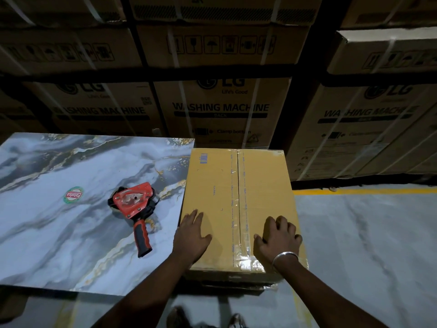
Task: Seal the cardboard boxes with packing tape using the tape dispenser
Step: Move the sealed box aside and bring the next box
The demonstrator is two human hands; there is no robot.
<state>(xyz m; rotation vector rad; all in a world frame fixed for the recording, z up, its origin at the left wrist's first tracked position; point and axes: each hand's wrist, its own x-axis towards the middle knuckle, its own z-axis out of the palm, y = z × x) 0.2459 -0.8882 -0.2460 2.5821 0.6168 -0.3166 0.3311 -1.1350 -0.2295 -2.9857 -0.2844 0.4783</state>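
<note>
Left hand: the left hand [191,235] lies flat on the near left part of the box top, fingers straight and spread, holding nothing.
Right hand: the right hand [279,237] rests on the near right part of the same top, fingers bent with the tips pressing down — nothing is held in it. A metal bangle [285,255] sits on that wrist.
Box: the cardboard box [241,209] is closed, flaps meeting along the middle, and a strip of clear tape [237,209] runs over that seam from the far edge to the near edge, between the two hands.
Tape dispenser: the red tape dispenser [136,209] lies on its side on the marble-patterned tabletop [59,221], just left of the box, handle toward the person — neither hand touches it.
Sticker: a round sticker [73,194] lies on the tabletop left of the dispenser.
Background: stacked washing machine cartons [220,107] stand behind; a yellow floor line [364,191] runs at right.
</note>
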